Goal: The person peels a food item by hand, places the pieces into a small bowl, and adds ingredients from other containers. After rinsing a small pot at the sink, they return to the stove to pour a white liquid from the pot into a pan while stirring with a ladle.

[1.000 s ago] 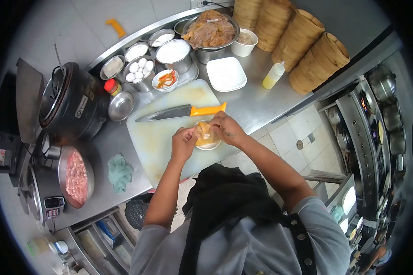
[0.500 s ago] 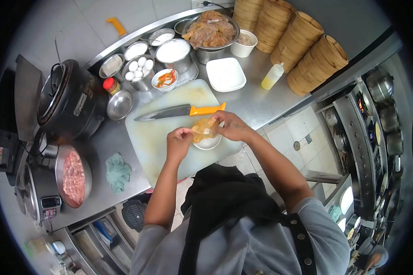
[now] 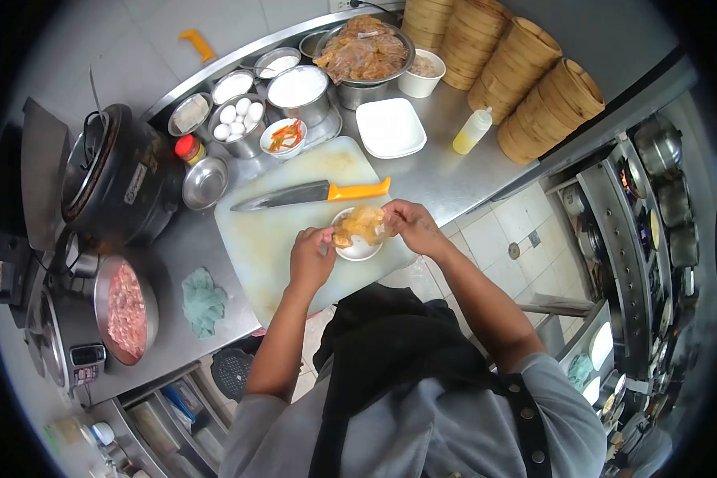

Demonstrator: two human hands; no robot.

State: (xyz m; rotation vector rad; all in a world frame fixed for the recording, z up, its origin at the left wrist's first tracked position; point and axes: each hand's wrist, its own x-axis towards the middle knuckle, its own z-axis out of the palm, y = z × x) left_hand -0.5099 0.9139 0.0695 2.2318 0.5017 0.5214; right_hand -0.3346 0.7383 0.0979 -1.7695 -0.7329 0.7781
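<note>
Between my two hands a small clear plastic bag (image 3: 362, 224) with orange-brown food in it is stretched above a white bowl (image 3: 358, 252). My left hand (image 3: 314, 253) pinches the bag's left side with fingers closed. On the other side, my right hand (image 3: 413, 226) grips the bag's right edge between thumb and fingers. The bowl stands on a white cutting board (image 3: 255, 239), partly hidden under the bag. Just beyond the bowl, a knife (image 3: 295, 194) with a yellow handle lies across the board.
White square plates (image 3: 391, 128), a squeeze bottle (image 3: 473, 131) and bamboo steamers (image 3: 554, 111) stand behind. A metal bowl (image 3: 374, 80) holds more bagged food. Eggs (image 3: 239, 117) and sliced peppers (image 3: 285, 136) sit at back left. Raw meat (image 3: 127, 311) and a green cloth (image 3: 204, 303) lie left.
My right hand has moved slightly down and right, drawing the bag out wider and more level. More of the white bowl's far rim shows now.
</note>
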